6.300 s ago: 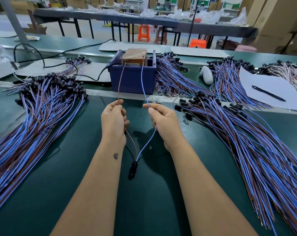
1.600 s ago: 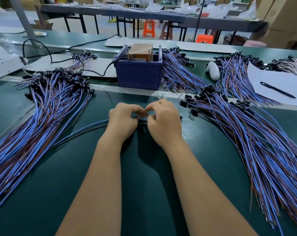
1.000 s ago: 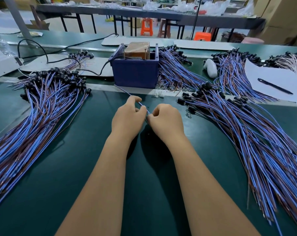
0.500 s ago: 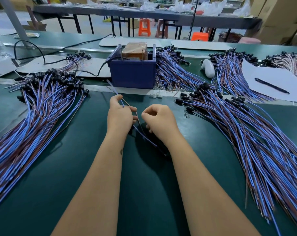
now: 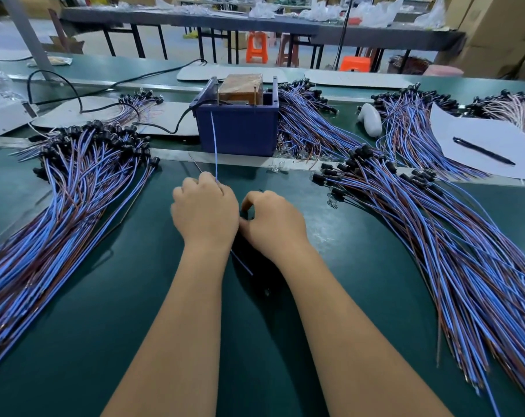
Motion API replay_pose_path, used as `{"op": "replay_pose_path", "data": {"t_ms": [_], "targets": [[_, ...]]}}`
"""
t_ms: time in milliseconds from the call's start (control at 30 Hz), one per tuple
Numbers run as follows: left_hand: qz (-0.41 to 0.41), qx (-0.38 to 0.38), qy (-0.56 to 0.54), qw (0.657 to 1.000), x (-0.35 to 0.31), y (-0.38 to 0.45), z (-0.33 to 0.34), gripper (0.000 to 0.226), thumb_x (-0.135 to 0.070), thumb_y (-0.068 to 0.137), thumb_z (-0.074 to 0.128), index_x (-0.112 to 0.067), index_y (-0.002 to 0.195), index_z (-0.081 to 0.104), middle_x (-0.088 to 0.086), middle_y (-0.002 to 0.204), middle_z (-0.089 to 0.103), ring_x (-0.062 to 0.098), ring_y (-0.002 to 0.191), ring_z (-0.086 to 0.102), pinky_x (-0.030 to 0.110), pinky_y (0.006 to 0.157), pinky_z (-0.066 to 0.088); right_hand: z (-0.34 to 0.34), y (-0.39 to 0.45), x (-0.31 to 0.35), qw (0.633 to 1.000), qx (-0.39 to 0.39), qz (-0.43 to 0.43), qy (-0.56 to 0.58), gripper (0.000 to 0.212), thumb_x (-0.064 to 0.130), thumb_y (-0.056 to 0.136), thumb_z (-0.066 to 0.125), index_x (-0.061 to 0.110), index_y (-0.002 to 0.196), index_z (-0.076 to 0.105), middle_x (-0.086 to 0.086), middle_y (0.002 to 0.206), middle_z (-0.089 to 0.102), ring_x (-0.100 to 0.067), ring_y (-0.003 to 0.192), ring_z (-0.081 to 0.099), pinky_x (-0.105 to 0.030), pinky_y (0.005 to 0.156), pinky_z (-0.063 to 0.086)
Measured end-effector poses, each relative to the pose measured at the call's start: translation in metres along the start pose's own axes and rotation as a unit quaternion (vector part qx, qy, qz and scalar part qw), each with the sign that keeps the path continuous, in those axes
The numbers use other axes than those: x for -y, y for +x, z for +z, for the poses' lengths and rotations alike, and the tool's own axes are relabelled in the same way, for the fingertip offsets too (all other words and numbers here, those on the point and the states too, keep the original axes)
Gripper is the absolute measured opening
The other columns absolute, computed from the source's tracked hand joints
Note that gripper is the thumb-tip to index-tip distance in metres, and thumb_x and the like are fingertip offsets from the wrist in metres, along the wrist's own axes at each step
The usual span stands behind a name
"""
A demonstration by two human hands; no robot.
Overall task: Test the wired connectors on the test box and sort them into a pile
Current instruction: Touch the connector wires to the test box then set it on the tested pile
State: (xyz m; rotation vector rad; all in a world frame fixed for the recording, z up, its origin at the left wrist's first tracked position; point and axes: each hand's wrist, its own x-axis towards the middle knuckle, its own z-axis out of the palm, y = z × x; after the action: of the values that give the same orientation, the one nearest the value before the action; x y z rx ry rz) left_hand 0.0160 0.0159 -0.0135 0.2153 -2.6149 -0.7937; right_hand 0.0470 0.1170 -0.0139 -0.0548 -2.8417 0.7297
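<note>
my left hand [image 5: 205,210] sits at the centre of the frame, fingers curled round a blue wire [image 5: 214,145] that rises straight toward the test box [image 5: 240,130] in the upper middle. a thinner brown lead [image 5: 195,164] pokes out just left of it, slanting toward the upper left. my right hand [image 5: 274,222] is just beside the left, thumb and forefinger curled as if pinching something dark; i think it is the connector end, but my knuckles hide it.

to do this step well, i should keep the two bare ends apart, one to each brass post on the wooden block [image 5: 240,87] inside the box, and touch them down firmly without letting them cross.

the wire's long axis runs nearly vertical in the frame, free tip pointing up at the box, its tail [image 5: 241,263] trailing toward the lower right under my wrists. the tested pile [image 5: 74,191] fans across the left of the frame, the waiting pile [image 5: 436,236] across the right.
</note>
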Motion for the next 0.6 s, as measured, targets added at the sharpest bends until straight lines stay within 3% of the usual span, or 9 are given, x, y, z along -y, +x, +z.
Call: {"op": "replay_pose_path", "data": {"t_ms": [67, 133, 267, 333, 400, 467, 500, 567, 600], "targets": [[0.019, 0.037, 0.074, 0.996, 0.000, 0.000, 0.000, 0.027, -0.024, 0.094, 0.049, -0.004, 0.111, 0.057, 0.019, 0.117, 0.058, 0.038, 0.109, 0.049, 0.041, 0.079, 0.036, -0.001, 0.000, -0.003, 1.000, -0.003, 0.004, 0.026, 0.017, 0.036, 0.087, 0.058, 0.026, 0.098, 0.064, 0.005, 0.092, 0.052, -0.019, 0.084, 0.051, -0.029, 0.065, 0.032], [0.014, 0.064, 0.078, 0.995, 0.003, 0.001, -0.001, 0.024, -0.023, 0.091, 0.054, -0.006, 0.108, 0.054, 0.016, 0.115, 0.058, 0.036, 0.107, 0.048, 0.041, 0.078, 0.038, -0.001, -0.001, -0.004, 0.999, -0.006, 0.009, 0.049, 0.013, 0.033, 0.087, 0.056, 0.027, 0.095, 0.065, 0.006, 0.092, 0.056, -0.017, 0.086, 0.054, -0.028, 0.066, 0.035], [0.018, 0.035, 0.020, 0.999, 0.005, 0.002, -0.002, 0.011, -0.009, 0.084, 0.056, -0.010, 0.088, 0.046, 0.005, 0.080, 0.053, 0.025, 0.073, 0.041, 0.030, 0.050, 0.022, 0.000, -0.001, -0.006, 0.998, -0.008, 0.014, 0.064, 0.012, 0.033, 0.089, 0.056, 0.027, 0.091, 0.065, 0.007, 0.091, 0.058, -0.015, 0.084, 0.053, -0.027, 0.065, 0.034], [0.031, 0.038, 0.000, 0.999, 0.005, 0.001, -0.001, 0.012, -0.006, 0.082, 0.056, -0.010, 0.083, 0.044, -0.001, 0.066, 0.043, 0.018, 0.058, 0.034, 0.029, 0.048, 0.018, 0.000, 0.000, -0.006, 0.996, -0.009, 0.017, 0.083, 0.012, 0.032, 0.090, 0.055, 0.026, 0.091, 0.066, 0.007, 0.092, 0.062, -0.016, 0.086, 0.055, -0.028, 0.065, 0.036], [0.036, 0.040, -0.037, 0.998, 0.004, 0.001, 0.000, 0.017, -0.007, 0.083, 0.054, -0.014, 0.075, 0.040, -0.004, 0.063, 0.041, 0.012, 0.055, 0.034, 0.029, 0.048, 0.021, -0.001, 0.001, -0.006, 0.991, -0.020, 0.035, 0.125, 0.013, 0.030, 0.090, 0.054, 0.026, 0.089, 0.066, 0.007, 0.089, 0.065, -0.016, 0.084, 0.057, -0.028, 0.065, 0.039], [0.001, 0.061, -0.157, 0.986, -0.001, 0.001, 0.002, 0.028, -0.008, 0.084, 0.056, -0.018, 0.070, 0.034, -0.006, 0.062, 0.046, 0.013, 0.053, 0.038, 0.027, 0.050, 0.029, -0.002, 0.002, -0.007, 0.978, -0.044, 0.065, 0.194, 0.012, 0.029, 0.091, 0.053, 0.025, 0.086, 0.063, 0.008, 0.081, 0.064, -0.015, 0.080, 0.056, -0.028, 0.064, 0.038], [-0.033, 0.096, -0.272, 0.957, -0.004, 0.001, 0.000, 0.032, -0.005, 0.085, 0.059, -0.019, 0.071, 0.033, -0.005, 0.063, 0.052, 0.015, 0.053, 0.043, 0.026, 0.052, 0.036, -0.004, 0.004, -0.008, 0.967, -0.056, 0.080, 0.235, 0.012, 0.028, 0.092, 0.052, 0.025, 0.085, 0.062, 0.009, 0.077, 0.062, -0.014, 0.076, 0.055, -0.028, 0.063, 0.037], [-0.089, 0.197, -0.508, 0.833, -0.010, -0.001, -0.005, 0.041, 0.009, 0.085, 0.063, -0.018, 0.074, 0.033, 0.001, 0.066, 0.067, 0.014, 0.055, 0.060, 0.023, 0.055, 0.049, -0.007, 0.006, -0.010, 0.942, -0.072, 0.107, 0.308, 0.017, 0.027, 0.095, 0.052, 0.022, 0.084, 0.063, 0.009, 0.073, 0.061, -0.013, 0.071, 0.053, -0.028, 0.063, 0.037], [-0.090, 0.242, -0.564, 0.785, -0.011, -0.002, -0.007, 0.044, 0.013, 0.085, 0.063, -0.017, 0.075, 0.034, 0.004, 0.068, 0.071, 0.014, 0.058, 0.067, 0.022, 0.056, 0.053, -0.009, 0.007, -0.011, 0.930, -0.075, 0.119, 0.341, 0.020, 0.025, 0.095, 0.052, 0.019, 0.082, 0.065, 0.005, 0.074, 0.062, -0.015, 0.069, 0.052, -0.028, 0.065, 0.039]]}}
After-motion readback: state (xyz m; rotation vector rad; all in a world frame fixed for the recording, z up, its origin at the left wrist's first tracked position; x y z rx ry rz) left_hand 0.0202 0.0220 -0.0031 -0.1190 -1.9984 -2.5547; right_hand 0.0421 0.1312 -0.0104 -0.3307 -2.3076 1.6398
